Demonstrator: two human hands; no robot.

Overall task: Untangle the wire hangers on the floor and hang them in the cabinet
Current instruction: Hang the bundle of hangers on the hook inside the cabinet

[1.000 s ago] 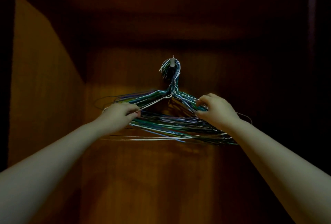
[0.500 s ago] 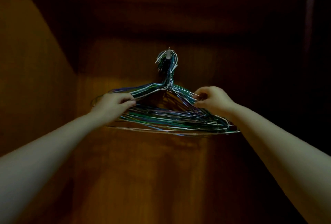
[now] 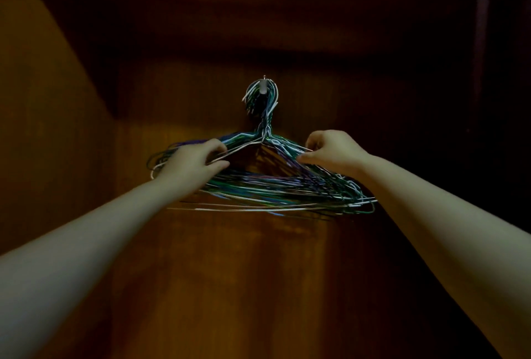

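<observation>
**hangerhelp:** So the bundle of thin wire hangers in green, blue, purple and white point(image 3: 275, 189) is up in the dark brown wooden cabinet point(image 3: 258, 287), with all the hooks stacked on one small pale metal peg point(image 3: 263, 87) on the back panel. My left hand point(image 3: 192, 167) is curled round the left shoulder wires, and the front white wire hanger point(image 3: 244, 148) runs through its fingers. My right hand point(image 3: 333, 150) pinches the wires on the right shoulder. How do I finish this without the whole lot sliding off?

**wardrobe_guy:** Looks basically hung to me, you're just settling it. I'd square the shoulders up evenly with both hands so the weight sits straight under the peg and isn't dragged to one side. The bottom bars fan out toward the right, so nudge those back in line. Check that the white one's hook is really over the peg, because it's too dark to tell from here. Then let go slowly, one hand at a time, and watch for a swing. That peg looks short, so a jerk could pop the outermost hooks off. If any loops are crossed, lift that single hanger straight up and off instead of yanking sideways.
</observation>
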